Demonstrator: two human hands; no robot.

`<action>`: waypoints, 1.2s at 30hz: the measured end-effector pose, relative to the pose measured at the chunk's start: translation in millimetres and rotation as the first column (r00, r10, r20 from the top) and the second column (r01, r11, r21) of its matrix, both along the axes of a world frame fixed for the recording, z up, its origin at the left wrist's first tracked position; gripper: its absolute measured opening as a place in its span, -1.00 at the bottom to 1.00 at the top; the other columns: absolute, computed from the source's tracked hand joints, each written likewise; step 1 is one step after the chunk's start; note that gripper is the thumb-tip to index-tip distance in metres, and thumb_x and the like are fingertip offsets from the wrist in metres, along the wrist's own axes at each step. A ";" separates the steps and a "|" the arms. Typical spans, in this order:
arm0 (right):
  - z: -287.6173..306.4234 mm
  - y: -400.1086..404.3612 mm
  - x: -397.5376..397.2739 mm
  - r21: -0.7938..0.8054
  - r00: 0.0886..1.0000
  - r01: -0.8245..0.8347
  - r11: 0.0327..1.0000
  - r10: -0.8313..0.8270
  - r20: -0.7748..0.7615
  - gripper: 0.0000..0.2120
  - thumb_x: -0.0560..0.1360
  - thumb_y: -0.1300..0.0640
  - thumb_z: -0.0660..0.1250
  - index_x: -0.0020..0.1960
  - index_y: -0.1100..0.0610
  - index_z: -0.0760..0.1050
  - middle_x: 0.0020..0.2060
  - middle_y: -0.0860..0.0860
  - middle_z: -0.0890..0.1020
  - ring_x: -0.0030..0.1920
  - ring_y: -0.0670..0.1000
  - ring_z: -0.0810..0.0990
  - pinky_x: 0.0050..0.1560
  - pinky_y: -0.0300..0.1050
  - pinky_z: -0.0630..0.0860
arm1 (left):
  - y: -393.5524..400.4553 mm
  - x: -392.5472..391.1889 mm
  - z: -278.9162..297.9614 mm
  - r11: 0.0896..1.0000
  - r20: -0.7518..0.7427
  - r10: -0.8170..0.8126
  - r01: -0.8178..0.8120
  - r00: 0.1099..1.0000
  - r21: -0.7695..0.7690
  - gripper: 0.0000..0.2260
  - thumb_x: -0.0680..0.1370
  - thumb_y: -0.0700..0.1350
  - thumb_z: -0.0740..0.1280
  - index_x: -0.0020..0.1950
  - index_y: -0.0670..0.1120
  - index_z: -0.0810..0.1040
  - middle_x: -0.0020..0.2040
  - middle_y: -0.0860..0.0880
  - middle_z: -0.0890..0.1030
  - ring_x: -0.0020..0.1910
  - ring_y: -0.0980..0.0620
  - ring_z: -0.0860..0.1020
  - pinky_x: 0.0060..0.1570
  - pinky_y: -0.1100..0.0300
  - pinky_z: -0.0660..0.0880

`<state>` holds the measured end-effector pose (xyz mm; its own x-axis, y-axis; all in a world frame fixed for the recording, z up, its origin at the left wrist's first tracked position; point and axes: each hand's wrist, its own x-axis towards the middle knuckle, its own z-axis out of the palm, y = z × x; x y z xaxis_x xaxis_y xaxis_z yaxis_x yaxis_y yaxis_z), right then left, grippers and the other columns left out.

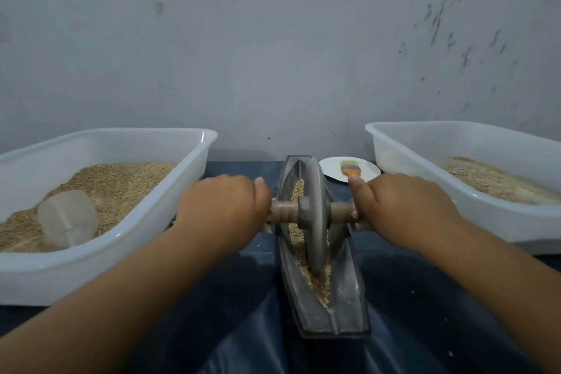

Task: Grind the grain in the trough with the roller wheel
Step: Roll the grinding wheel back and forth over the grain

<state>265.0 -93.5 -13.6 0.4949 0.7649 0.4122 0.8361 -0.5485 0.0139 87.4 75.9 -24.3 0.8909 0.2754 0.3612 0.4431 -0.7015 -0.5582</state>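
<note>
Nearest you, the narrow end of the trough [346,307] points back toward your body, resting on the dark blue sheet [243,328] that covers the bench. The trough is a long, boat-shaped metal channel running straight away from you toward the wall. Crushed grain [318,282] lies along its groove, thickest just on your side of the wheel, with more of it showing beyond the axle.

The roller wheel [314,215] stands upright on its edge in the groove, about midway along the trough, its rim down in the grain. A wooden axle [283,209] runs through its hub and sticks out to both sides.

Your left hand [224,206] is wrapped around the left end of the axle, fingers curled over it and thumb lying on top. Your right hand [403,206] grasps the right end the same way, thumb pointing forward. Both forearms reach in from the near corners.

To your left sits a white tub [127,240] holding whole grain and a clear plastic scoop [68,217] half lying on the heap. To your right, a second white tub [498,222] holds a paler, shallower layer.

Farther back, just beside the far end of the trough, a small white plate [331,168] carries an orange-handled brush [349,167]. Behind everything rises a scuffed grey wall [273,39].
</note>
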 end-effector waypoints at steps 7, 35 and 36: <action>13.7 -32.8 -27.4 0.001 0.995 -0.025 1.000 0.025 -0.094 -0.38 0.58 -0.24 -0.15 -0.41 0.02 0.45 -0.45 -0.04 0.53 -0.38 -0.08 0.50 -0.38 -0.15 0.29 | -23.3 -35.3 -2.7 0.996 -0.028 -0.077 0.076 0.997 -0.037 -0.46 0.57 -0.04 0.17 0.27 -0.13 -0.19 0.06 -0.06 0.45 -0.06 -0.07 0.49 -0.22 0.08 0.46; -3.9 10.1 18.6 0.067 0.999 -0.019 0.998 0.021 -0.033 -0.42 0.60 -0.19 -0.13 -0.44 -0.01 0.40 -0.42 -0.01 0.50 -0.33 0.05 0.47 -0.28 -0.06 0.30 | 11.0 11.7 -3.9 0.999 -0.008 0.044 -0.043 0.999 0.026 -0.44 0.54 -0.03 0.25 0.30 -0.16 -0.07 0.07 -0.11 0.48 -0.06 -0.11 0.51 -0.27 0.07 0.38; -2.1 2.2 10.5 0.053 0.999 -0.021 0.998 0.023 -0.022 -0.42 0.59 -0.20 -0.14 -0.43 -0.01 0.42 -0.42 -0.01 0.51 -0.34 0.03 0.47 -0.29 -0.07 0.30 | 4.2 2.6 -5.9 0.999 -0.023 0.032 -0.031 0.999 0.031 -0.43 0.55 -0.03 0.24 0.27 -0.16 -0.12 0.07 -0.10 0.46 -0.05 -0.10 0.51 -0.27 0.07 0.37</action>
